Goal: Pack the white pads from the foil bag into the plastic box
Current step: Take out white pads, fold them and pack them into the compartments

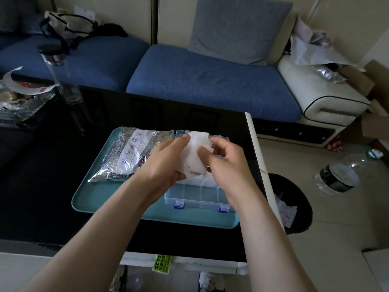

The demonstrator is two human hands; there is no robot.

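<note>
We see a small stack of white pads (194,160) held in the air between both hands, just above the far half of the plastic box (201,187). The pads look soft and matte, with a faint quilted texture. They are roughly rectangular and slightly fanned, so their edges sit uneven at the top right and bottom. The stack's long axis runs away from us, its upper end pointing toward the sofa (210,81) and its lower end tipped back toward us and a little to the right. The left hand (166,163) cups the stack from the left with its fingers (182,140) curled onto the upper edge. The right hand (228,165) pinches it from the right, thumb pressed on the front face and the other fingers wrapped behind. The box is clear, divided into compartments, with two blue latches on its near wall. It rests on the right part of a teal tray (94,197) on the black desk (42,186). The crinkled foil bag (130,153), silver with a white printed label, lies on the tray just left of the box, slanting from near left to far right.
</note>
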